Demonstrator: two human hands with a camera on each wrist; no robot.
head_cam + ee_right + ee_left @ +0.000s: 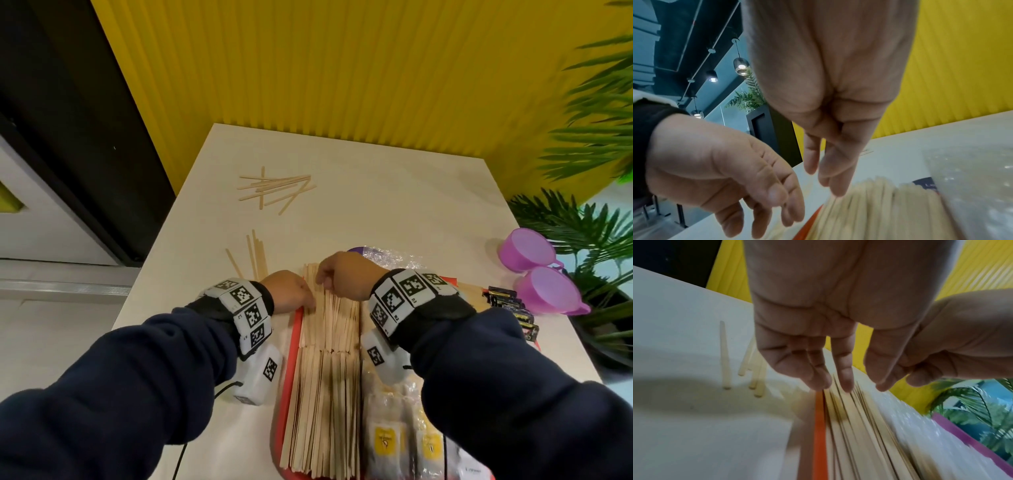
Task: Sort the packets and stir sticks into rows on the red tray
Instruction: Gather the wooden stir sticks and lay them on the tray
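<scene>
A red tray (293, 359) holds two rows of wooden stir sticks, a far row (330, 318) and a near row (325, 404). White packets with yellow labels (387, 435) lie to their right. My left hand (306, 301) is at the far row's left edge; in the left wrist view its straight fingers (846, 382) touch the sticks (855, 426) beside the tray rim (820, 434). My right hand (329, 279) is over the same row; in the right wrist view its fingers (830, 178) point down, tips on the sticks (879, 207). Neither hand holds anything.
Loose stir sticks lie on the white table (394, 192), one pile far left (274, 188) and a few nearer (255, 253). A clear plastic bag (390, 257) sits behind the tray. Dark packets (513, 308), two purple cups (527, 250) and a plant (599, 222) are at the right.
</scene>
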